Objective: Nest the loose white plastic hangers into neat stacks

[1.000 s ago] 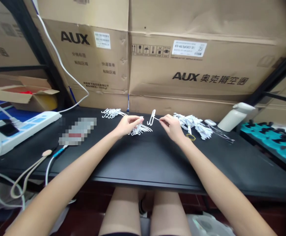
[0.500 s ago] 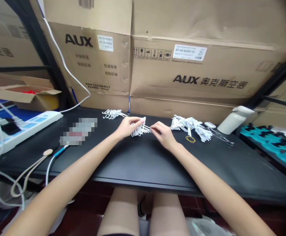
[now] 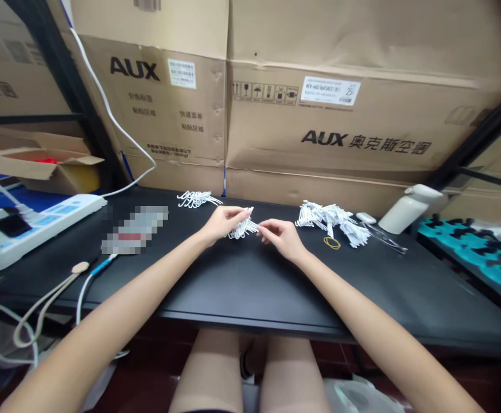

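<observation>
My left hand (image 3: 224, 222) is closed around a bunch of thin white hooks (image 3: 242, 229), just above the black table. From the other side, my right hand (image 3: 281, 236) pinches the straight ends of the bunch between thumb and fingertips. Behind my left hand lies a loose group of white hooks (image 3: 196, 199). To the right of my right hand is a larger pile of white hooks (image 3: 331, 218), apparently in bundles. A yellow rubber band (image 3: 331, 243) lies at the front of that pile.
Tall cardboard boxes (image 3: 271, 132) stand along the back of the black table (image 3: 250, 287). At right are a white bottle (image 3: 409, 209), a thin cable and a teal tray (image 3: 469, 252). At left are a power strip (image 3: 43, 229), a blurred-out device (image 3: 135, 229) and a beige strap (image 3: 47, 304).
My right fingertips have shifted slightly left along the bunch. The hooks in my left hand have tilted a little. The whole view has moved slightly.
</observation>
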Demonstrator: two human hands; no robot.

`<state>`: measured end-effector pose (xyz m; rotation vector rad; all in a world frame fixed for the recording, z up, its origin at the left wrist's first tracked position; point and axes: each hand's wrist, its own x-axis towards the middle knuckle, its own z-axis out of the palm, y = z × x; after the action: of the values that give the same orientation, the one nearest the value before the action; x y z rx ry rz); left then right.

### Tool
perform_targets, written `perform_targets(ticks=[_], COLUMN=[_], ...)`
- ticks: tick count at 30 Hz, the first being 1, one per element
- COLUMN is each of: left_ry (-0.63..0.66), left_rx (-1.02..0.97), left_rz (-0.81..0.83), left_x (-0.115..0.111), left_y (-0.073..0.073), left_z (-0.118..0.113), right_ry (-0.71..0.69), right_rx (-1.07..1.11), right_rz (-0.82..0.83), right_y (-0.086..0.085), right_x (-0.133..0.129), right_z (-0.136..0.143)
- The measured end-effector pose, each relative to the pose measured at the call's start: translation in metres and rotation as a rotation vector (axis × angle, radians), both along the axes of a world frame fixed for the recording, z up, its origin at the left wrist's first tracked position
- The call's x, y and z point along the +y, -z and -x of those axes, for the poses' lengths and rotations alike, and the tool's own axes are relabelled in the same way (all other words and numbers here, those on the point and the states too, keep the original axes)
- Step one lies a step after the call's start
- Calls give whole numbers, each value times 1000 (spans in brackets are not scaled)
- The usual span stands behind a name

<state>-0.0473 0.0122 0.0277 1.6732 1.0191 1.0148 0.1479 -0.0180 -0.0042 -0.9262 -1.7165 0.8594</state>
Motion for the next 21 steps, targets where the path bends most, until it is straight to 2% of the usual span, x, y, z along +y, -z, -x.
perform_targets(ticks=[9,21], left_ry=[106,87], left_rx=[-25,17], left_rz=[18,10], left_x=[1,3], left_y=[-2,-1], left_z=[5,7], right_ry=[-15,-5], right_rx=[-100,-102], right_rz=[-29,-59], right_y=[-4,-1], right_x=[-5,-6], right_z=[1,3])
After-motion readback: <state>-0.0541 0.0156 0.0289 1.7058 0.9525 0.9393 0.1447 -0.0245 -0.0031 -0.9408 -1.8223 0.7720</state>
